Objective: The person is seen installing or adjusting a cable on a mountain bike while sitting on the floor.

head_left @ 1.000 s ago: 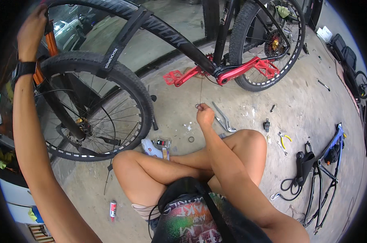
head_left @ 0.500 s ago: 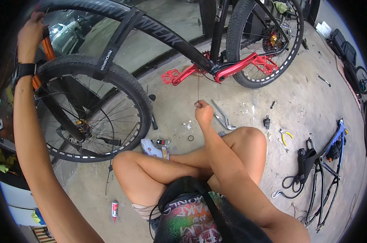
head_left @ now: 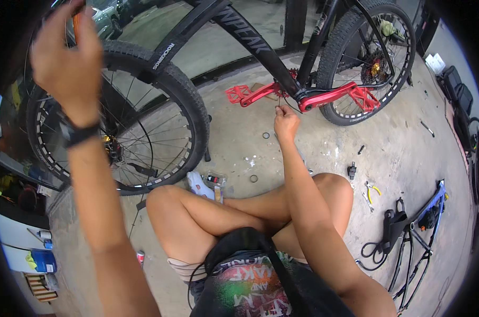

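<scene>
Cable (head_left: pixel 279 101): my right hand (head_left: pixel 286 122) pinches it under the frame (head_left: pixel 260 50), unseated; left hand (head_left: pixel 67 50) grips the bar end.

Scattered tools on concrete floor (head_left: pixel 324 153).
Yellow-handled pliers (head_left: pixel 372 191) near black bike frame (head_left: pixel 416 232) at right; two small rings (head_left: pixel 253 178) mid-floor; blue container (head_left: pixel 43 260) lower left.

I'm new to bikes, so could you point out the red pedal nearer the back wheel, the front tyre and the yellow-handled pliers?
right red pedal (head_left: pixel 365 99), head view, on its flat studded face.
front tyre (head_left: pixel 189 100), head view, on the knobbly black tread.
yellow-handled pliers (head_left: pixel 373 190), head view, on the handles.
</scene>
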`<state>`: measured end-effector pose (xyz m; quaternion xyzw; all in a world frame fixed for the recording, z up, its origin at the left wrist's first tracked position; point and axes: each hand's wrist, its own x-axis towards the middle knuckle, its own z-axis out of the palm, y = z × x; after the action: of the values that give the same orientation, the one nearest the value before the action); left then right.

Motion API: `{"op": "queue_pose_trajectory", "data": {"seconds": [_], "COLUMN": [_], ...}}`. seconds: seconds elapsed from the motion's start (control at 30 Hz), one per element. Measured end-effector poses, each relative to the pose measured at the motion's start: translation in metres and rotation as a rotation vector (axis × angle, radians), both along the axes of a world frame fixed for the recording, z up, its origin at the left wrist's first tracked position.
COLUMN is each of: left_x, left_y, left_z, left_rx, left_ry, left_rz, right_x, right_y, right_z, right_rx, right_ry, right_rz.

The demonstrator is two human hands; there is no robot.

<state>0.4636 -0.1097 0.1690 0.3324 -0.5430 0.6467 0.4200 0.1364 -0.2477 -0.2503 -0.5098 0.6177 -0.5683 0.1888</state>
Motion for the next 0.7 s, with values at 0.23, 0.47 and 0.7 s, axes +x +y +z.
{"op": "queue_pose_trajectory", "data": {"seconds": [0.23,0.47,0.7], "left_x": [-0.111,-0.162,-0.160], "left_y": [0.023,-0.001,-0.004], "left_z": [-0.298,-0.438,-0.453], "left_rx": [0.959,1.390,1.469], "left_ry": [0.680,1.010,1.132], "left_rz": [-0.454,-0.635,-0.632], "right_x": [0.025,0.031,0.038], "right_y": [0.028,0.064,0.075], "right_z": [-0.011,-0.006,-0.005], "right_rx": [0.024,0.358,0.452], "right_ry": [0.268,-0.070,-0.324], "right_rz": [0.095,0.306,0.407]}}
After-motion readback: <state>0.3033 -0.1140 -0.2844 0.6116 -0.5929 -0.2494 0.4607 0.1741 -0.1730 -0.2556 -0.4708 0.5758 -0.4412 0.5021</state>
